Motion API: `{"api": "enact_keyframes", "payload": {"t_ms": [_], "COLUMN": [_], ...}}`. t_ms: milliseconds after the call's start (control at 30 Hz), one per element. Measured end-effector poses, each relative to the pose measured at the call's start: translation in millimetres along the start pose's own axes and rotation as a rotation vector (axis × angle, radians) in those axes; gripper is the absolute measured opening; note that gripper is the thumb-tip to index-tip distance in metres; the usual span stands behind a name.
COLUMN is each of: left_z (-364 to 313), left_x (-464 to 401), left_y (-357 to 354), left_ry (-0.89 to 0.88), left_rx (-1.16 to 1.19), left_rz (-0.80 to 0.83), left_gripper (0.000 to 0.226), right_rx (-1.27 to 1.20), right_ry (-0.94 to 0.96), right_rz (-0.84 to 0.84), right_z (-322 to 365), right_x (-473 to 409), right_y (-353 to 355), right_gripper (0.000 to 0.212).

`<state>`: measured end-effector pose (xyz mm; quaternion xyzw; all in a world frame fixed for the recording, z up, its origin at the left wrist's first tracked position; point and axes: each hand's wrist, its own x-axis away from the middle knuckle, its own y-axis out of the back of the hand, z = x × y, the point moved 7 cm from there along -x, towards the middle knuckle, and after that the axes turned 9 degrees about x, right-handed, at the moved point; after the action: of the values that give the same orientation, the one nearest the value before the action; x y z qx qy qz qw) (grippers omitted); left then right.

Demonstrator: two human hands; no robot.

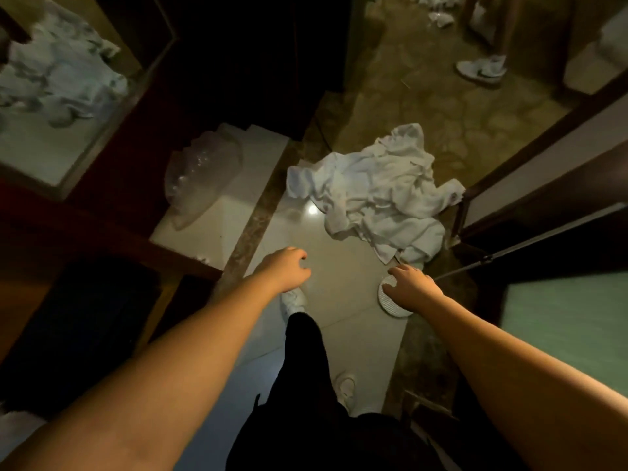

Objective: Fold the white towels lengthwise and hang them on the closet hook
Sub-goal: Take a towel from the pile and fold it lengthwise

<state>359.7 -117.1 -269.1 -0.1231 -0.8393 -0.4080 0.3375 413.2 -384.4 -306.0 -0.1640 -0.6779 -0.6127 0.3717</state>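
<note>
- Above a pale tiled floor (343, 283) in a dim closet passage, a person reaches both bare arms forward and down, palms facing the floor.
- The left hand (289, 270) hangs in the air with fingers loosely curled and slightly apart, holding nothing.
- The right hand (413, 283) is also empty, its fingers relaxed and a little spread; it appears over a round white ribbed disc (390, 302) on the floor, and contact cannot be judged.
- One crumpled heap of white towels (377, 195) lies on the floor just beyond the hands, near a dark door frame (543, 164) to the right; neither hand touches it.
- At upper left, a wood-framed compartment (112, 107) shows a second heap of rumpled white cloth (57, 69).
- One clear plastic bag (200, 178) rests on a white ledge (217, 219) at left of the towels.
- Two white shoes (294, 300) of the wearer show below dark trousers (306, 368); another person's white shoe (481, 71) stands at upper right.
</note>
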Motion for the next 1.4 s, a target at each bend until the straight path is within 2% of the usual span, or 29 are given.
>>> {"api": "enact_keyframes", "payload": {"t_ms": [367, 567, 833, 1000, 1133, 1267, 1400], "left_z": [-12.1, -31.1, -74.5, -111.2, -127.9, -132.2, -126.8], "left_x": [-213.0, -314.9, -438.1, -527.6, -601.3, -661.4, -699.2], "left_y": [46.4, 51.9, 3.7, -39.6, -76.9, -112.4, -149.2], "left_ry": [0.027, 0.013, -0.007, 0.024, 0.104, 0.194, 0.262], "left_rx": [-0.057, -0.074, -0.031, 0.056, 0.185, 0.366, 0.5], "left_rz": [0.187, 0.212, 0.297, 0.306, 0.28, 0.204, 0.204], "left_gripper": [0.049, 0.044, 0.03, 0.031, 0.029, 0.048, 0.071], "right_rx": [-0.186, -0.463, -0.579, -0.599, -0.586, -0.499, -0.424], "right_ry": [-0.205, -0.296, -0.348, -0.291, -0.273, -0.229, -0.186], "right_rz": [0.118, 0.12, 0.132, 0.158, 0.071, -0.018, -0.033], "right_z": [-25.4, -54.7, -130.2, -162.4, -191.8, -212.5, -213.2], "right_x": [-165.8, -250.5, -353.0, -438.7, -507.7, -568.3, -608.2], "right_y": [42.8, 54.4, 38.6, 25.8, 17.4, 12.0, 0.2], "right_gripper": [0.058, 0.056, 0.054, 0.058, 0.066, 0.074, 0.078]}}
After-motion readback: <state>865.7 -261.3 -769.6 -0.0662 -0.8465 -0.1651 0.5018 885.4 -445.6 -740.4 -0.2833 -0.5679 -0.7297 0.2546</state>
